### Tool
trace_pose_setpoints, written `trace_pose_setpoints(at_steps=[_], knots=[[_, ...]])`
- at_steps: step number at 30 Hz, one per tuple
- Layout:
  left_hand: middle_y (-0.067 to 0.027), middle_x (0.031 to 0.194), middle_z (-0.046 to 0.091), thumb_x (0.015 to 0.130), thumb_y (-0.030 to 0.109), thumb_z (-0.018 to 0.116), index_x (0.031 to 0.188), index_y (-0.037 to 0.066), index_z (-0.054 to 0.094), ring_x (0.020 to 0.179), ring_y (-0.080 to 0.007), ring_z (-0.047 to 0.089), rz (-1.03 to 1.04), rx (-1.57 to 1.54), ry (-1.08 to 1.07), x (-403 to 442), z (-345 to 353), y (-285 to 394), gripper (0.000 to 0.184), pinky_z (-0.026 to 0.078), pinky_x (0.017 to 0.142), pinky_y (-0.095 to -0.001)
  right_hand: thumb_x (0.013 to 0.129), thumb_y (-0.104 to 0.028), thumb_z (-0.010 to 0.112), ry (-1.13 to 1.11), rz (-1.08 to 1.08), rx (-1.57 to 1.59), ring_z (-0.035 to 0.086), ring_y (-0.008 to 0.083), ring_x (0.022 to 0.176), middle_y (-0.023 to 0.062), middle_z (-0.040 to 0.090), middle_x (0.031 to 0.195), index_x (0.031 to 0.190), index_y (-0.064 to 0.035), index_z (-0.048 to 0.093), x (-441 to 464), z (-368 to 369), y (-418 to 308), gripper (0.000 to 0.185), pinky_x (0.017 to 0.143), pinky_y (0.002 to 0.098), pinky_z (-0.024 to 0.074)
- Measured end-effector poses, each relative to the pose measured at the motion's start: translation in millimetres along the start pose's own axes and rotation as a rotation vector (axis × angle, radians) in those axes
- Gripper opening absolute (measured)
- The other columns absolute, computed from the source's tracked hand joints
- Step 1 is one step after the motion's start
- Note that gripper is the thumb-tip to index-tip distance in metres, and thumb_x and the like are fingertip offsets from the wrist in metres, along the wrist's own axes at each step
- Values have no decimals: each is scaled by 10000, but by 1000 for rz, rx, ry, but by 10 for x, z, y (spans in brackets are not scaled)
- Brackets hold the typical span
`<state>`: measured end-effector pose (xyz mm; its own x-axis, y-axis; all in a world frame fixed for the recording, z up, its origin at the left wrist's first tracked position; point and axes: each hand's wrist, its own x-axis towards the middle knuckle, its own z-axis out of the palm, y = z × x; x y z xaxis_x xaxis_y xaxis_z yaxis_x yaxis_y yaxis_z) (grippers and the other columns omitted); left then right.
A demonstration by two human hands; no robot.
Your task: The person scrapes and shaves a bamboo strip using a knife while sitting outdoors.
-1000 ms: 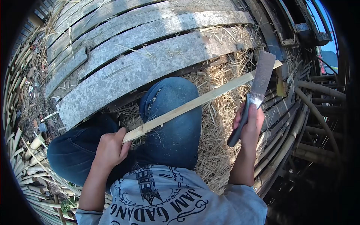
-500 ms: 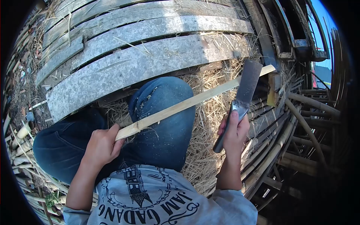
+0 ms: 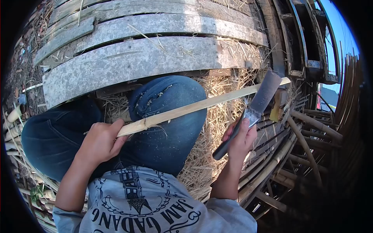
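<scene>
A long split bamboo strip (image 3: 202,104) lies slantwise across my raised knee, running up to the right. My left hand (image 3: 100,143) is closed around its near end, close to a node with a loose curl of fibre. My right hand (image 3: 240,139) grips the dark handle of a cleaver-like knife (image 3: 267,90) with a broad rectangular blade. The blade overlaps the strip near its far end; whether they touch I cannot tell.
Grey weathered planks (image 3: 132,64) stretch out in front of my legs. Pale shavings (image 3: 210,143) cover the ground beside my knee. Bamboo poles (image 3: 276,163) and a wooden frame (image 3: 307,46) stand to the right.
My view has shifted slightly. The knife has tilted further to the right, its handle end swinging left, still over the far part of the strip. Both hands keep their hold.
</scene>
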<state>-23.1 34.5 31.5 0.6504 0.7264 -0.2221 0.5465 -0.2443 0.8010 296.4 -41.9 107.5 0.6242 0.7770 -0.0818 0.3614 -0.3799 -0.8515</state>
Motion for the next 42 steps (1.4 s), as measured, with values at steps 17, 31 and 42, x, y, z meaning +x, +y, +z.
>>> trace_pose_setpoints(at_steps=[17, 31, 42], knots=[[-197, 612, 571, 846, 159, 643, 870, 22, 560, 600, -411, 589, 16, -10, 3, 25, -18, -28, 162, 452, 566, -487, 998, -201, 518, -29, 72, -54, 504, 70, 509, 29, 537, 619, 1041, 1, 527, -343, 149, -129, 207, 470, 225, 399], [-182, 595, 573, 807, 147, 670, 877, 31, 532, 590, -395, 600, 42, 22, 48, 95, 142, 112, 193, 466, 570, -488, 980, -166, 561, -246, 84, 44, 485, 66, 477, 8, 536, 614, 995, -13, 532, -499, 238, 6, 156, 441, 213, 379], [-188, 612, 569, 750, 69, 692, 860, 29, 509, 606, -406, 597, 54, 54, 76, 205, 171, 206, 217, 456, 562, -478, 999, -234, 518, -291, 1, -23, 498, 90, 473, 44, 538, 631, 962, -13, 510, -456, 230, 50, 224, 435, 231, 403]])
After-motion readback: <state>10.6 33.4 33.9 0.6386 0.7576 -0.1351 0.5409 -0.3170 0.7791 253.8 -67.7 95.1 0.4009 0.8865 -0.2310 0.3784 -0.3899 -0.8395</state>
